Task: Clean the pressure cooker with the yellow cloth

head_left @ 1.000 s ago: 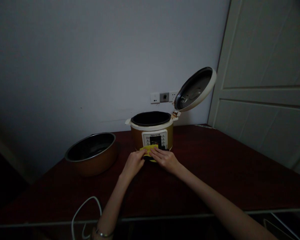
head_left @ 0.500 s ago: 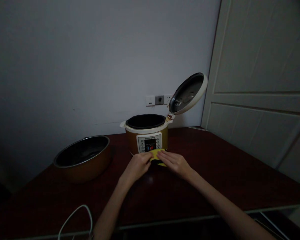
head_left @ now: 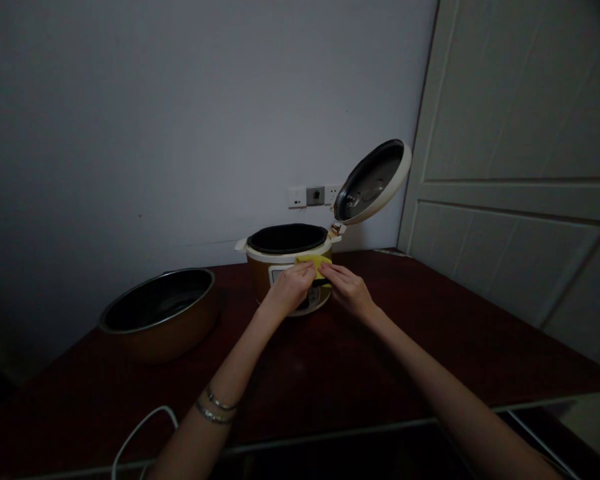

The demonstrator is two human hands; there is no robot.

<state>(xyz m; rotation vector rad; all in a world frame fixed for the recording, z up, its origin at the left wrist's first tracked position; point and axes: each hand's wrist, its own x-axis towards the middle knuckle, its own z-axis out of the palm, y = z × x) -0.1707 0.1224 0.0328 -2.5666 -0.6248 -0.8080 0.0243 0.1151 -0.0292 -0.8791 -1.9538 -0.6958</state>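
Note:
A yellow cloth [head_left: 314, 261] with a dark part is pinched between both hands, in front of the cooker's upper rim. My left hand [head_left: 290, 289] closes on its left side, and my right hand [head_left: 350, 291] grips the right side with bent fingers. Behind them stands an electric pressure cooker [head_left: 261, 272], gold-brown with a white rim and a dark inside. Its round lid [head_left: 375, 183] is raised and tilts to the right. My hands partly cover the cooker's control panel. I cannot tell whether the cloth touches the cooker.
A wide brown pot [head_left: 167, 337] with a dark interior sits on the dark red table [head_left: 380, 393] at left. A white cable [head_left: 143, 433] loops near the front edge. Wall sockets [head_left: 315, 195] are behind the cooker, and a pale door [head_left: 510, 193] is at right.
Both hands have risen with the cloth, from the cooker's lower front to near its rim. A bracelet on my left wrist has come into view.

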